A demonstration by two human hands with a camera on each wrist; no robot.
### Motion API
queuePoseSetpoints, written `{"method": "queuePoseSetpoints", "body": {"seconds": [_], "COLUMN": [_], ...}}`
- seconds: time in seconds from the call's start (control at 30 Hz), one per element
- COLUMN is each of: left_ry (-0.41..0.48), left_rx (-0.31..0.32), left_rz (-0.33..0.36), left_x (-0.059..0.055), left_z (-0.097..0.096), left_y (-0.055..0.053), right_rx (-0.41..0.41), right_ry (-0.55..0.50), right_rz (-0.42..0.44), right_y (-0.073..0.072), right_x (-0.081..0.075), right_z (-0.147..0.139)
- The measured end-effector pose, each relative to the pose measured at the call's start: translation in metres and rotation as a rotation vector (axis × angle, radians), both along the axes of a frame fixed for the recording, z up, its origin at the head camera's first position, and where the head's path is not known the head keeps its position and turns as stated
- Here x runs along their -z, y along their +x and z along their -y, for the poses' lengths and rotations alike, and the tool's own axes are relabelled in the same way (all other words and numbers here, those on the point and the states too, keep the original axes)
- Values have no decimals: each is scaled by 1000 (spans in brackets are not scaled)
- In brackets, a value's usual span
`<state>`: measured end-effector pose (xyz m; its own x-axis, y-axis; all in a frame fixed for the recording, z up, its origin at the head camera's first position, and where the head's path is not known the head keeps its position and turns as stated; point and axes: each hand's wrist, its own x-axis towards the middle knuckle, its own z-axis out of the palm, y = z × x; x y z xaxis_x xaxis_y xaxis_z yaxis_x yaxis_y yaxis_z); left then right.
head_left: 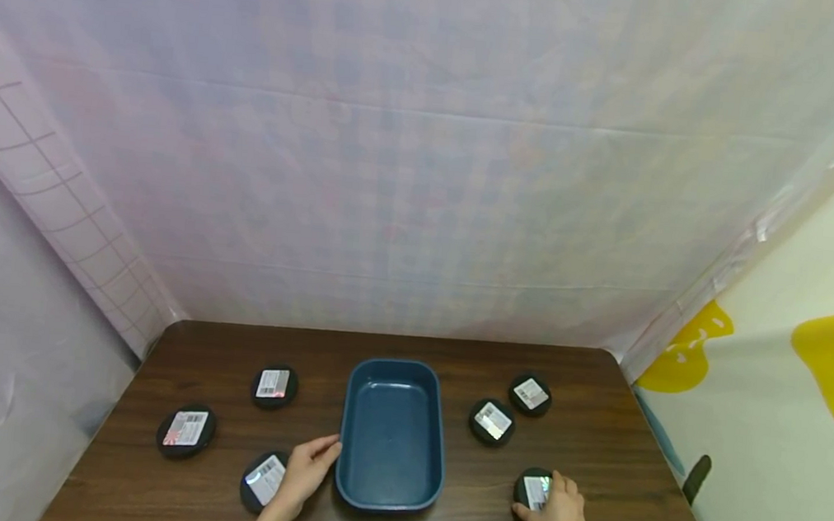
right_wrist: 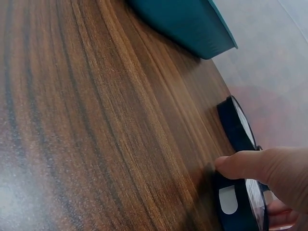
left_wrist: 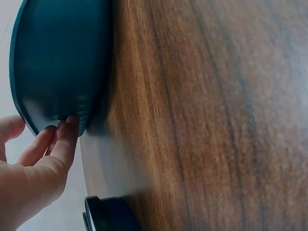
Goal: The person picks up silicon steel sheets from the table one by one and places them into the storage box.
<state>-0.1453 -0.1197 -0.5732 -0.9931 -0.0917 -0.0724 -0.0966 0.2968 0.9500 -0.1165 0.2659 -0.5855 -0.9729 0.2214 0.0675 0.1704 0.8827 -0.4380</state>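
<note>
A deep blue rectangular tray (head_left: 392, 436) stands on the brown wooden table. My left hand (head_left: 308, 470) is at its left side, fingers against the outer wall and thumb by the rim, as the left wrist view shows. My right hand (head_left: 560, 520) grips a round black container (head_left: 535, 489) with a white barcode label, thumb on one side and fingers on the other. In the right wrist view this container (right_wrist: 236, 207) is still low at the table surface, partly hidden by the hand. Another round black container (head_left: 264, 480) lies just left of my left hand.
Two more round black containers lie farther left, one at the back (head_left: 274, 386) and one at the side (head_left: 186, 431). Right of the tray are two others, a nearer one (head_left: 492, 422) and a farther one (head_left: 530, 394). A sheet-covered wall (head_left: 406, 210) rises behind the table.
</note>
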Motion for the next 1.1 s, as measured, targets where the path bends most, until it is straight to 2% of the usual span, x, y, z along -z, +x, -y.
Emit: {"method": "queuePoseSetpoints", "body": {"seconds": [0.17, 0.43, 0.7, 0.97, 1.1], "left_ry": [6, 15, 24, 20, 20], "left_rx": [-1, -1, 1, 5, 1], "left_rz": [3, 2, -1, -31, -22], "left_x": [0, 0, 1, 0, 1], "left_z": [0, 0, 0, 0, -1], "left_y": [0, 0, 1, 1, 0], "right_rx": [5, -21, -39, -51, -60], "right_ry": [-5, 6, 11, -16, -25], "right_rz": [5, -75, -100, -122, -161], "right_y": [-2, -7, -15, -22, -25], "right_x": [-2, -11, -17, -31, -38], "right_z": [1, 5, 11, 23, 31]}}
